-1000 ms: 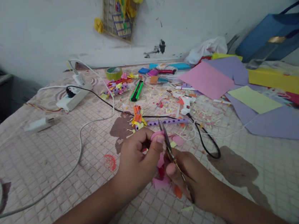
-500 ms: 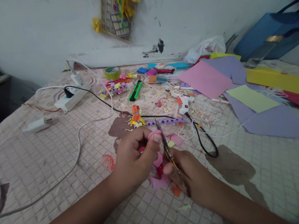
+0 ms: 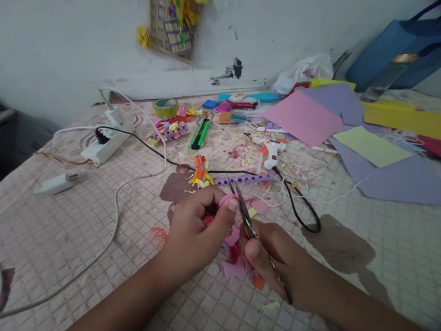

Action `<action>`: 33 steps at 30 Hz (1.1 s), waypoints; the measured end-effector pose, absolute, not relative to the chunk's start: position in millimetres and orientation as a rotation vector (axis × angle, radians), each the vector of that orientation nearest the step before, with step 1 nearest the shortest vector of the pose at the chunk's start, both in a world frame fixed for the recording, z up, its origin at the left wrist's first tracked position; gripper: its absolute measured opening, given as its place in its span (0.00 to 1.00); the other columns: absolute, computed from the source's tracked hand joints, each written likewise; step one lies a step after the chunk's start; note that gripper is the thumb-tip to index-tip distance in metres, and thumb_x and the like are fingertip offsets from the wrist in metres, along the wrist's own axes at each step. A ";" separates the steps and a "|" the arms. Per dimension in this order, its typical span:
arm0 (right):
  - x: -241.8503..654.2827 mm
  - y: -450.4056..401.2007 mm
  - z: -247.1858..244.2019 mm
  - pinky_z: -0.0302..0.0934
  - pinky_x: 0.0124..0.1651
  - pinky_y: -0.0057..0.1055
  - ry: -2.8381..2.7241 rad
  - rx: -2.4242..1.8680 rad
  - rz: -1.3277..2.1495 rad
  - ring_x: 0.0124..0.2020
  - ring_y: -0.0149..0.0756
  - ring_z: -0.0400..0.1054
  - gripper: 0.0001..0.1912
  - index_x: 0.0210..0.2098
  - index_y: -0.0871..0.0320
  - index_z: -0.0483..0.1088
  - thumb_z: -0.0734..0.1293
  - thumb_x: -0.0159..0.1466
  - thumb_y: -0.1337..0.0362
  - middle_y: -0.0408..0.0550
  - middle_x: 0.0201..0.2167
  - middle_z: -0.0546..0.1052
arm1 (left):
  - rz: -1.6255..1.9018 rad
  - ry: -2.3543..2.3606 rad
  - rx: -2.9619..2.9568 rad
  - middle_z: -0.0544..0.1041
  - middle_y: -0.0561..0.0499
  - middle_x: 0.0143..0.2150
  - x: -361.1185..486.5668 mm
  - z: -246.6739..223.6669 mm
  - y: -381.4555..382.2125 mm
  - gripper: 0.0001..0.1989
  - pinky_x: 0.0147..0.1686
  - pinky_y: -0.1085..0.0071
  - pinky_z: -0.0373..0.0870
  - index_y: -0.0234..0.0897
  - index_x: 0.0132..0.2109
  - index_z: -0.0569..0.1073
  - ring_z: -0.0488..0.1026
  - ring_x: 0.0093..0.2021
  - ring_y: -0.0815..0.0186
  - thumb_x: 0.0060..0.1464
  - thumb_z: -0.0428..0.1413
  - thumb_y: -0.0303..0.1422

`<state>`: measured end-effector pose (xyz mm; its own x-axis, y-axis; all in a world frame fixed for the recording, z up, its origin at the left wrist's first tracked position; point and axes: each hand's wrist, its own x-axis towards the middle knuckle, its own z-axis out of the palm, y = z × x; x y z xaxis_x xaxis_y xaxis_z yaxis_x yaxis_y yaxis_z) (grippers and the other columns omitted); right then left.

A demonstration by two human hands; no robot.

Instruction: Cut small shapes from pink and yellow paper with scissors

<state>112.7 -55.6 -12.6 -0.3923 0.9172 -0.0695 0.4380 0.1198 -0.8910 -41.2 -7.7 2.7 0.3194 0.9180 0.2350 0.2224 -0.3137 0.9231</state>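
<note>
The scissors (image 3: 247, 216), closed half a second ago, now stand parted (just a narrow V), with their handles (image 3: 276, 269) spread farther apart in the fingers (image 3: 255, 251) of the right hand (image 3: 293, 266).

Both forearms (image 3: 102, 312) are bare, narrowing toward each bare hand (image 3: 198, 232).

The paper (image 3: 225, 200) is a small pink piece with a curved edge, pinched in the left hand (image 3: 199, 229), partly hidden by the thumb; the scissors (image 3: 244, 211), grey-bladed with a goldish glint lower down, slant from the right hand (image 3: 281, 259), tips pointing away, blades slightly parted at the paper's right edge.
</note>
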 end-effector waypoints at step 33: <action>112.7 -53.6 -9.1 0.49 0.22 0.27 -1.904 -1.303 1.202 0.21 0.28 0.54 0.27 0.25 0.57 0.54 0.46 0.62 0.40 0.40 0.20 0.61 | 1.001 0.995 1.757 0.66 0.55 0.19 -41.8 0.9 -5.1 0.12 0.20 0.76 0.59 0.35 0.24 0.65 0.63 0.20 0.74 0.54 0.50 0.34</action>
